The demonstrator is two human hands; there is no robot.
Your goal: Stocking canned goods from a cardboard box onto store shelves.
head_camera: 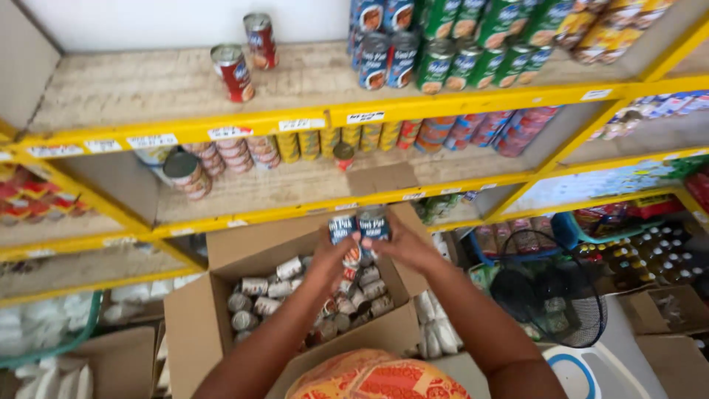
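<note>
Both my hands are raised over an open cardboard box (199,325) full of several small tins lying on their sides. My left hand (332,255) grips a blue-labelled tin (342,227) and my right hand (402,247) grips a second blue-labelled tin (374,224); the two tins are held upright side by side, touching. Below them, between my palms, more red-and-white tins seem stacked in my grasp. The tins are level with the front rail of the lower yellow shelf (310,207).
Yellow-framed shelves (325,111) hold two red tins (233,72) at top left, blue and green tins (436,52) at top right, and rows of tins lower down. A black fan (550,295) and bottles stand at right. Another carton (118,362) is at lower left.
</note>
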